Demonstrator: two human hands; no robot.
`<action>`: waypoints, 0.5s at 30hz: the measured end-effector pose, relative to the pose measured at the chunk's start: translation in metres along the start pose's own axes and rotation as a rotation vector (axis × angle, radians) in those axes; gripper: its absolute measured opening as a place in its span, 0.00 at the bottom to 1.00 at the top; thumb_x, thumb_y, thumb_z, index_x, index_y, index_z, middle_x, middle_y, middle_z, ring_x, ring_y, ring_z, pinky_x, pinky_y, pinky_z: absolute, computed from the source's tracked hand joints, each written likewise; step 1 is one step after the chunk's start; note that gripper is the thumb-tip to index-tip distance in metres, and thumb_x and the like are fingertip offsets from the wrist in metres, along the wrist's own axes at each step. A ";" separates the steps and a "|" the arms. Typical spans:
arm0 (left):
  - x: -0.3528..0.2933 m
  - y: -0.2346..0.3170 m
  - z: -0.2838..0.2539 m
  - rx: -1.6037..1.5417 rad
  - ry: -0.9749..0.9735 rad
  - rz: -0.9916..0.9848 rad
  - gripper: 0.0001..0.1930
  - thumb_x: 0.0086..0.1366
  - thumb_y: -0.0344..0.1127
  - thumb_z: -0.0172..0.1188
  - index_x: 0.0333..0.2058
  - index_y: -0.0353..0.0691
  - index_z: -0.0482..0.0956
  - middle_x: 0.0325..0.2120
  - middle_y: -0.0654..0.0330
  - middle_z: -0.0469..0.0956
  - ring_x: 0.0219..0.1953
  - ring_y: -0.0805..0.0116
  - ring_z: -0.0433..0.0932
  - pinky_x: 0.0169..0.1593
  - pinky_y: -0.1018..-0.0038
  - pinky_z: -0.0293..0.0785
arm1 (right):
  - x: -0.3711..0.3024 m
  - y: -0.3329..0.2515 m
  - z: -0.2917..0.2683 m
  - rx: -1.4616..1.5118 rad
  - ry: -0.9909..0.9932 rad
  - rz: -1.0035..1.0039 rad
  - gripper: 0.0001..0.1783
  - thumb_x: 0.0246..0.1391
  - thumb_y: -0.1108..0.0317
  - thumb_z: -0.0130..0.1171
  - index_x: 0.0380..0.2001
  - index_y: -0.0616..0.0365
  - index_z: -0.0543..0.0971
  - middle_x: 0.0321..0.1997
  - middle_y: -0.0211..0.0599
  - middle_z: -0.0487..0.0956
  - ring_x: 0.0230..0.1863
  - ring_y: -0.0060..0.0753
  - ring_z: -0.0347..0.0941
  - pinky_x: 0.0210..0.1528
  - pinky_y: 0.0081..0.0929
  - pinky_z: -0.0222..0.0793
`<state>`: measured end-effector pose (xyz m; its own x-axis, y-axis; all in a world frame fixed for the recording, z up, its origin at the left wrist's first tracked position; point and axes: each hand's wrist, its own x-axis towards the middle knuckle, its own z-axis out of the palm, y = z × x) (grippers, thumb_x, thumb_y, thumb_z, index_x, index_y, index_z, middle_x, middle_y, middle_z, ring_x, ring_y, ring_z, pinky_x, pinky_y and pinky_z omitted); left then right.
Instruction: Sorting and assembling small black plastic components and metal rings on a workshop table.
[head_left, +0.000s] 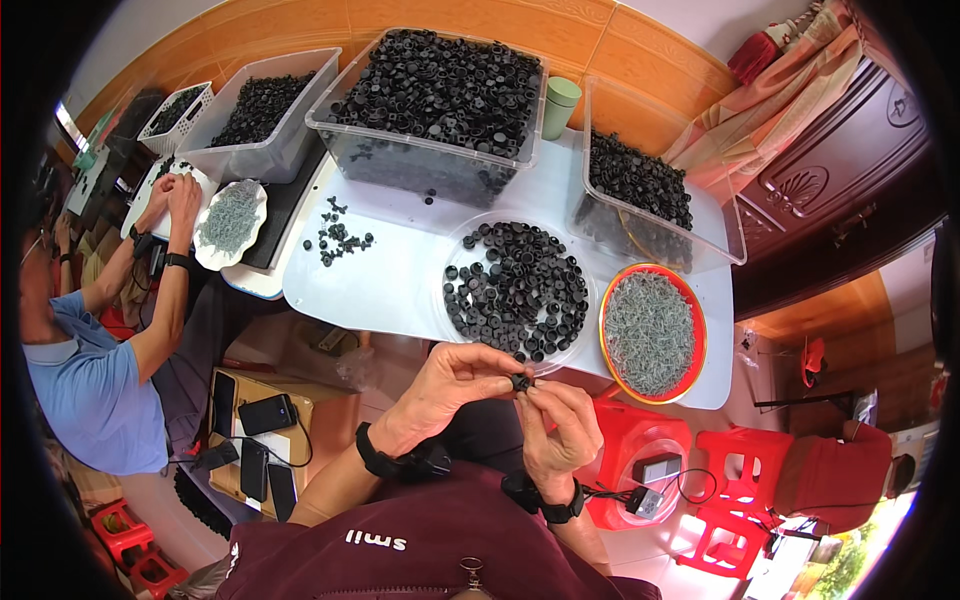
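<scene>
Head view: both hands' fingers hide most of a small black part.

Bright daylight is flooding the sharp centre, glaring off the white rectangular plastic table, while fisheye distortion is bending far edges and black vignetting is swallowing the rim.

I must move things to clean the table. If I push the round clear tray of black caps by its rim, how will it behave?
The clear tray looks thin, so it may flex. The black caps lie loose and piled, so they would likely shift or spill. It overhangs the table's near edge, so it could tip.
</scene>
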<state>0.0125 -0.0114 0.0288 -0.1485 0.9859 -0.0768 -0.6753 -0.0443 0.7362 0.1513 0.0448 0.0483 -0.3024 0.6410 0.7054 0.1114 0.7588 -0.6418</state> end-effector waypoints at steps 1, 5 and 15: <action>0.000 0.000 0.000 0.000 0.000 0.000 0.09 0.56 0.21 0.57 0.38 0.32 0.78 0.39 0.49 0.77 0.43 0.64 0.77 0.47 0.72 0.75 | 0.000 0.000 0.000 0.000 0.000 0.000 0.12 0.33 0.84 0.66 0.26 0.61 0.79 0.28 0.38 0.77 0.28 0.32 0.75 0.29 0.23 0.71; 0.000 0.000 0.001 -0.005 -0.031 0.036 0.09 0.56 0.22 0.58 0.37 0.32 0.78 0.39 0.50 0.77 0.43 0.64 0.77 0.47 0.72 0.75 | -0.002 -0.001 0.000 -0.019 0.001 -0.001 0.13 0.33 0.84 0.66 0.27 0.61 0.79 0.29 0.38 0.77 0.27 0.31 0.75 0.28 0.21 0.71; -0.003 0.000 0.001 -0.058 0.016 0.001 0.08 0.58 0.23 0.57 0.38 0.31 0.77 0.37 0.51 0.77 0.41 0.64 0.78 0.45 0.70 0.77 | -0.002 -0.003 0.002 -0.009 0.004 -0.019 0.12 0.34 0.84 0.66 0.27 0.61 0.80 0.29 0.39 0.77 0.27 0.31 0.76 0.28 0.21 0.72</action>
<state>0.0137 -0.0144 0.0303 -0.1602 0.9832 -0.0874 -0.7159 -0.0548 0.6961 0.1500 0.0411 0.0479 -0.3011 0.6268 0.7187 0.1141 0.7719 -0.6254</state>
